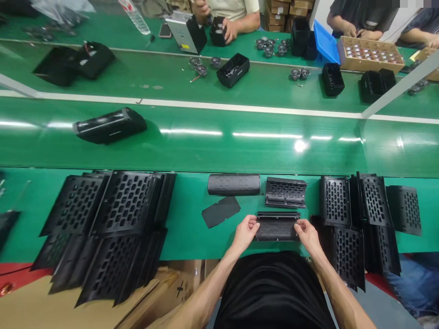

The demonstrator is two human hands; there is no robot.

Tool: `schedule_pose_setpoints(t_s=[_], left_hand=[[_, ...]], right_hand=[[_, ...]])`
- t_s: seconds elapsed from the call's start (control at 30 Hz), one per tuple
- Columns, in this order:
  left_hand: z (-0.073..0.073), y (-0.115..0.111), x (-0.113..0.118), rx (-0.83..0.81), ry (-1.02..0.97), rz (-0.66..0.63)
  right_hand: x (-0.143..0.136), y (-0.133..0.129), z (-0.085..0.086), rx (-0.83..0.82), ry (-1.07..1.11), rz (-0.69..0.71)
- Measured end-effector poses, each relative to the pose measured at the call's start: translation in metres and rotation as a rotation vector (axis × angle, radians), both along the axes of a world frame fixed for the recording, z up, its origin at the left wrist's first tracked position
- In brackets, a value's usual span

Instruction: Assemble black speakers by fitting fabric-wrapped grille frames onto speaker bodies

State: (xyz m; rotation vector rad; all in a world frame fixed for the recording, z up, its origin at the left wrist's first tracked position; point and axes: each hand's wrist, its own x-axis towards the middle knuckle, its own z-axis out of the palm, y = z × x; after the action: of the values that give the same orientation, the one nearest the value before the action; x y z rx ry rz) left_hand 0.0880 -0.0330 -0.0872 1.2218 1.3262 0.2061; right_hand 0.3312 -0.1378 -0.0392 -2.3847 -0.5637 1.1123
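Both of my hands grip one black curved panel (277,229) at the front edge of the green table. My left hand (246,233) pinches its left end, and my right hand (307,234) pinches its right end. The panel's inner face looks covered by a dark sheet, with a ridged strip along the far side. Just beyond it lies a black perforated grille panel (286,192). A rounded black cover (234,184) rests to the left of that grille. Nearer my left hand, a flat dark mesh sheet (221,211) lies on the table.
Stacked perforated panels (123,203) overhang the table edge at left; more stacks (336,201) stand at right. Across the green conveyor (212,151), which carries a black speaker body (110,125), people handle black housings (233,70) and small round speakers (269,49). A cardboard box (372,55) stands there.
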Motion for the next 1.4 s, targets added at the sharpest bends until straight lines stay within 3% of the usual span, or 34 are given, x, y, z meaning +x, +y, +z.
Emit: schedule_pose_setpoints(t_s=[0.17,0.33,0.5,0.63,0.8,0.9,0.97,1.07,1.17,1.27,1.33,1.4], left_hand=[[0.009,0.014,-0.026,0.084,0.157,0.031],[0.013,0.053,-0.066,0.232,0.475,0.127],[0.012,0.076,-0.076,0.325,0.55,0.058],[0.023,0.065,-0.076,0.391,0.423,-0.007],[0.047,0.031,-0.077,0.483,0.221,-0.033],[0.059,0.01,-0.074,0.521,0.074,-0.002],[0.064,0.001,-0.071,0.52,-0.041,0.049],[0.065,0.0,-0.07,0.46,-0.165,0.256],[0.062,0.013,-0.069,0.227,-0.383,0.492],[0.061,0.033,-0.061,-0.035,-0.518,0.41],[0.065,0.047,-0.049,-0.041,-0.447,0.29],[0.071,0.061,-0.03,0.056,-0.341,0.181]], right_hand=[[-0.004,0.005,0.02,0.009,-0.008,-0.015],[-0.01,0.011,0.036,0.027,-0.011,-0.016],[-0.034,0.034,0.059,0.084,0.057,0.068],[-0.067,0.063,0.073,0.169,0.205,0.149],[-0.119,0.109,0.058,0.293,0.378,0.16],[-0.142,0.129,0.052,0.281,0.511,0.293],[-0.15,0.134,0.059,0.289,0.551,0.381],[-0.147,0.131,0.087,0.35,0.497,0.493],[-0.133,0.124,0.114,0.392,0.508,0.652],[-0.109,0.118,0.119,0.354,0.555,0.513],[-0.086,0.115,0.109,0.363,0.441,0.339],[-0.062,0.111,0.095,0.383,0.244,0.229]])
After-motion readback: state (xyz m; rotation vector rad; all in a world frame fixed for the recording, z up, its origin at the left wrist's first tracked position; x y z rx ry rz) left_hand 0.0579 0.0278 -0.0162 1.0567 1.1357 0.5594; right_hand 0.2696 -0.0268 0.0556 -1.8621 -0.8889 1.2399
